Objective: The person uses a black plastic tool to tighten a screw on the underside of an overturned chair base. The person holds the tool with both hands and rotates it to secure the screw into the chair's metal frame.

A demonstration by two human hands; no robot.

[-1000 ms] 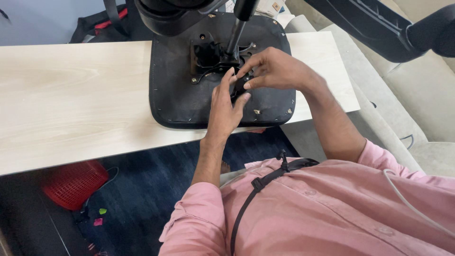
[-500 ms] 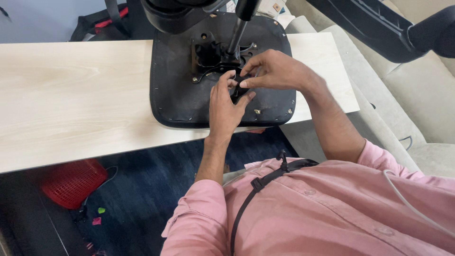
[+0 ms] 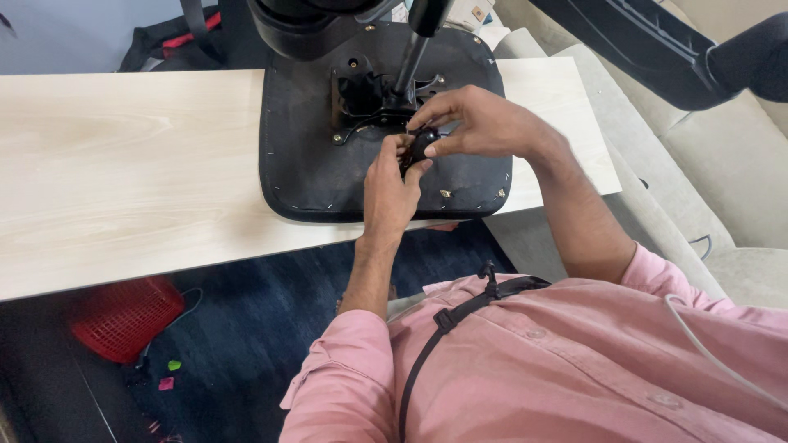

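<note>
The upturned chair seat (image 3: 328,164) is laid on the tabletop (image 3: 123,164), toward its right end, with its near edge overhanging slightly. A metal bracket (image 3: 365,98) is mounted on the seat's far middle, and a lever (image 3: 414,49) rises from it. Both hands are placed over the seat: the left hand (image 3: 390,189) nearer, the right hand (image 3: 484,123) beyond and to the right, meeting at a small knob (image 3: 423,145). A basket (image 3: 123,316) sits on the floor below the tabletop, left. A sofa (image 3: 739,164) stands to the right.

The pale wood-grain tabletop (image 3: 123,164) looks smooth and matt. The black upturned chair seat base (image 3: 312,156) appears dull, scuffed plastic; its black metal bracket (image 3: 365,102) is faintly glossy.
</note>
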